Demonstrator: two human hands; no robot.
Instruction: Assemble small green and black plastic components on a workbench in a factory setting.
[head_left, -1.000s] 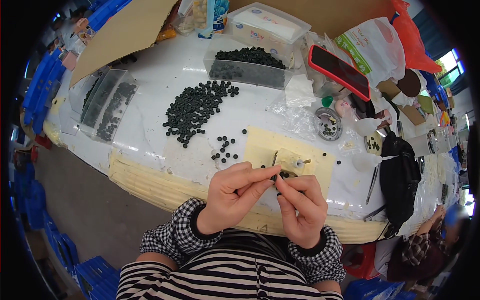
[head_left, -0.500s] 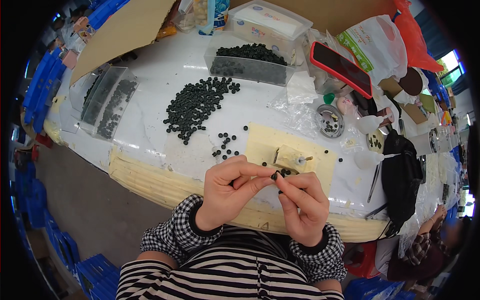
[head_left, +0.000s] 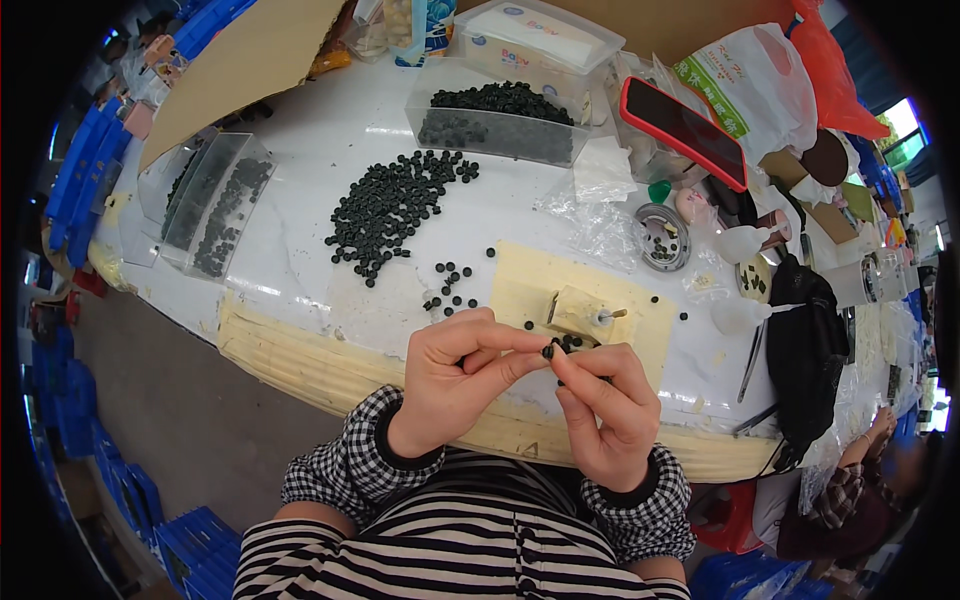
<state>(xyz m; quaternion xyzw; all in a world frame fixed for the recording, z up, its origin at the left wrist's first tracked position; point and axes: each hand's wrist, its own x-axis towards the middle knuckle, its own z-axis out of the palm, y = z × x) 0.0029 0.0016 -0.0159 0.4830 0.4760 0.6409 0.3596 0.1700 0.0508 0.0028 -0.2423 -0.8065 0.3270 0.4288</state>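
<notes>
1 small round black piece (head_left: 548, 352), above the worktop (head_left: 295, 250)'s near edge: left hand (head_left: 450, 375) pinched on it, right hand (head_left: 615, 405) touching (its grip unclear), presumably steadying so small an item. 1 loose black heap of similar pieces (head_left: 385, 215), seemingly spread for easy picking.

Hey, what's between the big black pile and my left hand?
A scatter of small black pieces on the table lies between the pile and your left hand in the head view.

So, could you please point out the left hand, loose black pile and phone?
Left hand (head_left: 438, 385), head view, middle of hand.
Loose black pile (head_left: 378, 214), head view, its middle.
Phone (head_left: 684, 134), head view, dark screen.
</notes>
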